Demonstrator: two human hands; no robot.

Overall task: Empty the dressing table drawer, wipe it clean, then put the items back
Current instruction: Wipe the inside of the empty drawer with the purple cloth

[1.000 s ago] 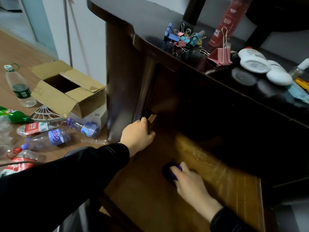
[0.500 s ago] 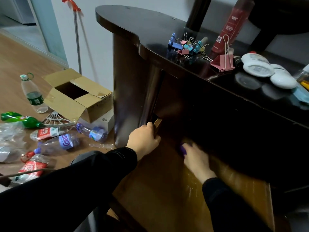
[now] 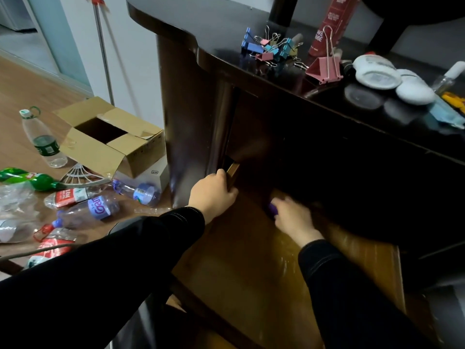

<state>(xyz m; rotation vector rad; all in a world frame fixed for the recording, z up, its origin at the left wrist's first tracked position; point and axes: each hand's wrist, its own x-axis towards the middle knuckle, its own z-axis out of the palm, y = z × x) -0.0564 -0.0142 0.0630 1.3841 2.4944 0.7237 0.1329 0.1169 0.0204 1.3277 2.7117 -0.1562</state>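
Observation:
The dressing table drawer [image 3: 241, 263] is pulled out, its bare wooden bottom showing. My left hand [image 3: 214, 193] grips the drawer's left side wall near the back corner. My right hand [image 3: 293, 217] is deep in the drawer, under the tabletop, holding a purple cloth [image 3: 273, 210] against the bottom; only a bit of the cloth shows. On the dark tabletop [image 3: 226, 39] lie several coloured binder clips [image 3: 271, 49], a big pink binder clip [image 3: 324, 66], a red bottle [image 3: 329, 23], white containers [image 3: 377, 73] and a blue face mask [image 3: 445, 114].
On the floor to the left lie an open cardboard box [image 3: 105, 137], an upright water bottle [image 3: 44, 139], several plastic bottles [image 3: 88, 205] lying on their sides and a white fan-shaped rack [image 3: 78, 175]. A mop handle [image 3: 103, 49] leans on the wall.
My right hand has moved with the purple cloth from the drawer's middle toward its back, under the tabletop. My left hand has kept its grip on the drawer's side.

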